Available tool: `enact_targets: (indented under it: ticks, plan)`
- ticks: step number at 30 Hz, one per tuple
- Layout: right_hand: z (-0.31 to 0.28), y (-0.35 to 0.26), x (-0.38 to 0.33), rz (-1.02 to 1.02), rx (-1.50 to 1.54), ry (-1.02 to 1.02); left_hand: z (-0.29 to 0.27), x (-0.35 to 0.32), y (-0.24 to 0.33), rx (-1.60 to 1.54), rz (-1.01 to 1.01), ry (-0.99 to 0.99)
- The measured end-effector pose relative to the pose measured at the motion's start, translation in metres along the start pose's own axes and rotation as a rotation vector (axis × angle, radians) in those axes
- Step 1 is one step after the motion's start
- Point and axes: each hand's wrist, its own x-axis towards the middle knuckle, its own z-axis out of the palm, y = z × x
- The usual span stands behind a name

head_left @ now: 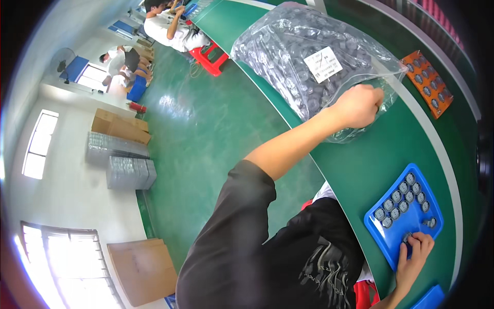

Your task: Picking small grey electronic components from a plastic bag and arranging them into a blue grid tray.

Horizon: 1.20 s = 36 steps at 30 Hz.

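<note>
A clear bag [293,54] is clutched by the left hand [362,105], while a grey part [407,238] is pinched by the right hand [417,251] over a blue tray [389,240].

On the green table [360,170], the right hand [417,252] pinches a part [407,237] over the near end of the tray [392,241], loose rows [409,196] of similar parts occupy the tray's far end, and farther up from the tray the left hand [360,105] clenches on a bag [288,56].
</note>
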Motion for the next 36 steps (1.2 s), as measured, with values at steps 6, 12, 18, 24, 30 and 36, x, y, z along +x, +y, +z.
enact_targets:
  ticks: [6, 12, 18, 24, 30, 36]
  plan:
    - [-0.009, 0.004, 0.001, 0.024, 0.017, -0.008, 0.025, -0.009, -0.019, 0.179, 0.126, 0.308]
    - [-0.012, -0.013, 0.01, 0.072, 0.041, 0.001, 0.021, -0.028, -0.017, 0.45, 0.123, 0.152]
    - [-0.027, 0.011, 0.015, 0.243, -0.037, 0.258, 0.022, -0.03, -0.013, 0.331, 0.017, 0.255]
    - [-0.027, 0.034, 0.027, 0.225, -0.147, 0.27, 0.032, -0.031, -0.021, 0.332, -0.028, 0.274]
    - [-0.018, 0.038, 0.04, 0.081, -0.109, 0.208, 0.029, -0.033, -0.024, 0.309, 0.057, 0.295]
    - [-0.012, 0.041, 0.057, -0.018, -0.18, 0.212, 0.028, -0.03, -0.02, 0.317, 0.003, 0.249]
